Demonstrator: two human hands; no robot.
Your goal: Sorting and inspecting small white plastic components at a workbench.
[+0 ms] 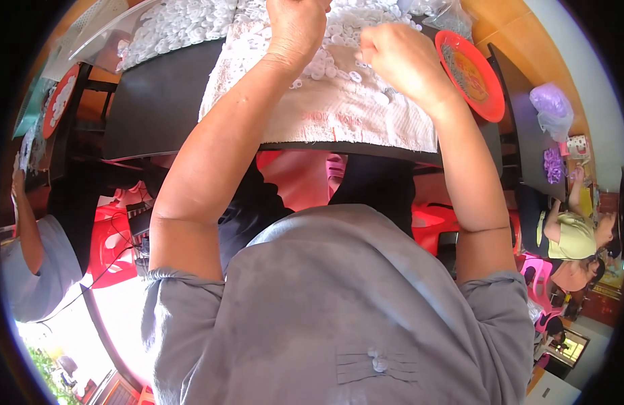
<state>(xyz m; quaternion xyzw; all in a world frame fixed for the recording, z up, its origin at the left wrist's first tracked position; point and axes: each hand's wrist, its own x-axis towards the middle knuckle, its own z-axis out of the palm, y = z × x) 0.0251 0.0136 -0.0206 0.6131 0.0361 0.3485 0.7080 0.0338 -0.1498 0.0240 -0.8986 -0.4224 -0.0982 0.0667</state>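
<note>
White rings [319, 65] lie near cropped left hand [297, 23] and curled right hand [403, 62]; can't tell either grip

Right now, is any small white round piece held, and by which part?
Cannot be told: the left hand is cropped above; the curled right hand hides its palm.

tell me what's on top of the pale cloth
Many small white round pieces lie on the pale cloth, heaped toward its far side, with some loose nearer. What sits behind the left hand and right hand, or beneath the pieces, can't be seen.
</note>
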